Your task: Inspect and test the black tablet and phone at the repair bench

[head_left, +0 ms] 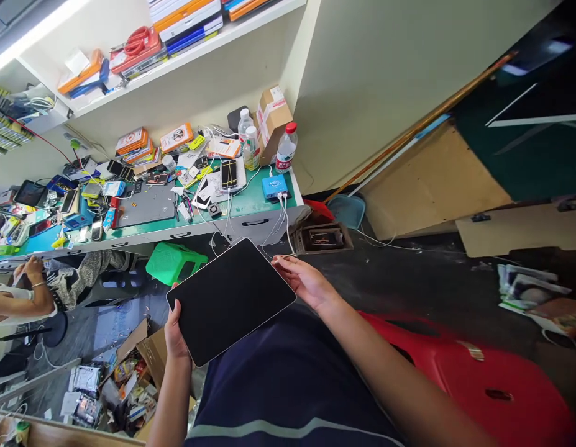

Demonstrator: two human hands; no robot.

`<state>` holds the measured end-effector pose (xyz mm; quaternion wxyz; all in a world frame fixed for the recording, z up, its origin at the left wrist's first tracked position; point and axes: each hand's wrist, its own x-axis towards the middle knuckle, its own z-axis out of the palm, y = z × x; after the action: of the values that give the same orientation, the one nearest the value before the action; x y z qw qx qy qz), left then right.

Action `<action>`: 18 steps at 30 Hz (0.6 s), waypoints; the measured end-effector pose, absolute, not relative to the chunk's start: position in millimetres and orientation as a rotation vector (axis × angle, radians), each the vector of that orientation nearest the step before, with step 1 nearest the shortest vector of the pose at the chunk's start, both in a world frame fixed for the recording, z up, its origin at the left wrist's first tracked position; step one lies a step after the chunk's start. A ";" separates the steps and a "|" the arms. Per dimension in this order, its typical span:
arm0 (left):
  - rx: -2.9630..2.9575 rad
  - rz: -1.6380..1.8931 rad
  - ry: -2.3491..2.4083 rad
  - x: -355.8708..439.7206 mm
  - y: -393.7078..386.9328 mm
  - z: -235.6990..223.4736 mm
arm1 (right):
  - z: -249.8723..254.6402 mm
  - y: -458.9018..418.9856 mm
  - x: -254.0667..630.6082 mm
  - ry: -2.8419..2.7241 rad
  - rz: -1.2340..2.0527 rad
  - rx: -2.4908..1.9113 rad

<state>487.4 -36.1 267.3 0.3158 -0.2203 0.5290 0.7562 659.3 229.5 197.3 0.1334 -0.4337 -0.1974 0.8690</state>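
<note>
A tablet (232,301) with a dark screen is held tilted above my lap. My left hand (174,329) grips its left edge, thumb on the front and fingers behind. At the middle of the tablet's right short edge, my right hand (304,279) is closed in a pinch. A thin charging cable seems to run down to those fingertips from the blue charger box (274,186) on the bench; its plug is hidden by the fingers, so whether it sits in the tablet cannot be told.
The green-topped workbench (250,202) holds phones, tools, bottles and a grey laptop (145,205). A green stool (173,264) stands under its edge, a red stool (493,372) at my right. At far left sits another person (22,304). Boxes of scrap (133,385) lie lower left.
</note>
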 end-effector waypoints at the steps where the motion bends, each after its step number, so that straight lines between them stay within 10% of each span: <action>1: -0.575 1.991 1.388 486.2 -37.0 264.2 | 201.4 230.5 659.6 -0.604 2.519 -1.265; 18: -0.465 1.938 1.463 453.4 -43.9 210.2 | 235.4 213.6 657.6 -0.869 2.382 -1.109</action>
<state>453.4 -43.9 210.2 0.3286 -0.1775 0.5590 0.7403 657.6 213.6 235.4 0.1858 -0.3937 -0.3085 0.8457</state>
